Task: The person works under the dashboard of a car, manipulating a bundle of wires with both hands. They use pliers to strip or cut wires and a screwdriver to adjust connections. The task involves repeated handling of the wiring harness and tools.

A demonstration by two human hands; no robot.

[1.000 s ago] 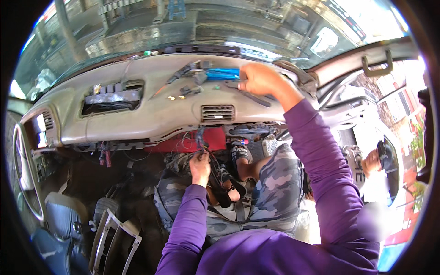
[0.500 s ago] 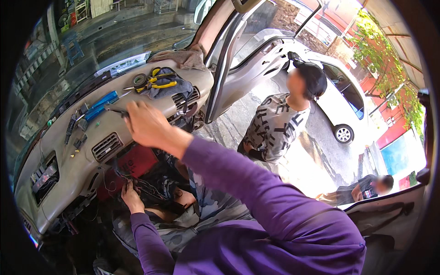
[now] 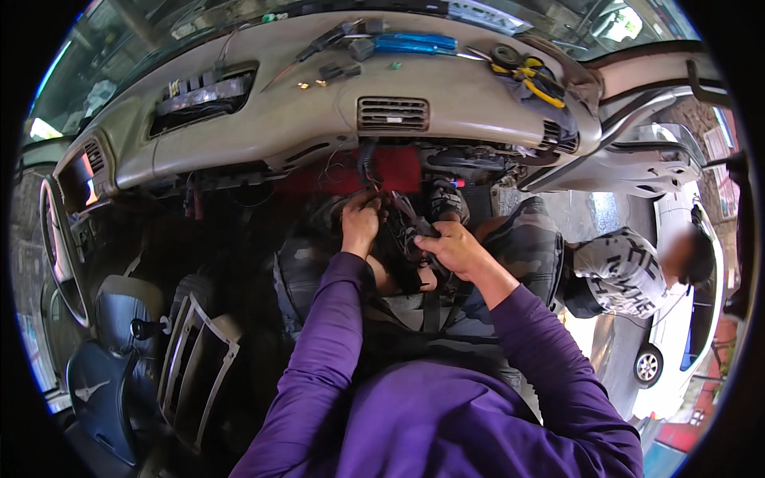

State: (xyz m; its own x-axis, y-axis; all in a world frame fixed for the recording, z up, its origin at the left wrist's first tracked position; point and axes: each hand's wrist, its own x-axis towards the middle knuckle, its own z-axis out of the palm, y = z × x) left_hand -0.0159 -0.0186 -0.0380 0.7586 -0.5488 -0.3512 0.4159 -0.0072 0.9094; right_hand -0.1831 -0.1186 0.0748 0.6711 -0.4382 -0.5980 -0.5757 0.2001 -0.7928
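Observation:
My left hand (image 3: 361, 226) is closed in a pinch below the dashboard, at the lower end of a dark wire bundle (image 3: 367, 163). My right hand (image 3: 457, 248) is wrapped round a grey tool that looks like a pair of pliers (image 3: 408, 210). Its tip points up and left, close to my left fingers. Between the hands, over my lap, lies a tangle of black wiring (image 3: 396, 239). How the tip meets the wires is too dark to make out.
On the dashboard (image 3: 311, 119) lie blue-handled tools (image 3: 414, 43), a screwdriver-like probe (image 3: 323, 41), small dark connectors (image 3: 343, 72), yellow-handled pliers (image 3: 542, 84) on a cloth and a tape roll (image 3: 504, 56). A loose trim frame (image 3: 187, 358) is at left. A person (image 3: 625, 267) is outside the open door.
My right hand has come down from above the dashboard to beside my left hand, carrying the tool. The view has turned, bringing the steering wheel side into sight. My left hand stays at the wires.

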